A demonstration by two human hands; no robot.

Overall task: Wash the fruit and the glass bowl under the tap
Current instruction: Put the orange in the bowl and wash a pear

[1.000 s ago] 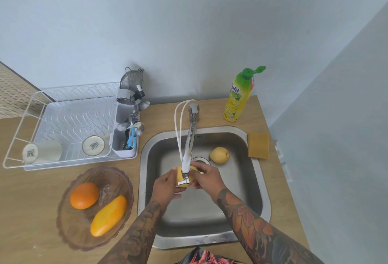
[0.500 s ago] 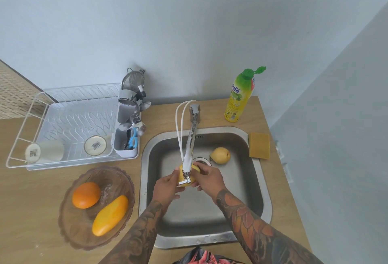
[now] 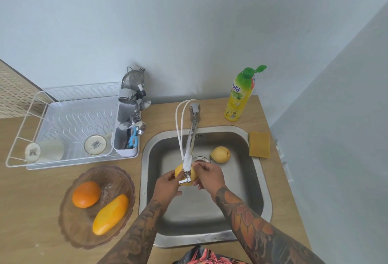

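Over the steel sink (image 3: pixel 255 182), my left hand (image 3: pixel 167 186) and my right hand (image 3: pixel 207 175) together hold a yellow fruit (image 3: pixel 194 176) right under the spout of the tap (image 3: pixel 189 148), which hides part of it. A second yellow fruit (image 3: pixel 220 154) lies on the sink floor near the drain. On the counter to the left stands the brownish glass bowl (image 3: pixel 117 175) with an orange (image 3: pixel 86 194) and a yellow mango (image 3: pixel 110 214) in it.
A white dish rack (image 3: pixel 63 125) with two cups and a cutlery holder stands at the back left. A green-capped soap bottle (image 3: pixel 241 96) is behind the sink and a yellow sponge (image 3: pixel 259 144) lies on its right rim. Walls close in behind and on the right.
My hands have shifted slightly around the fruit under the spout. Everything else lies as before.
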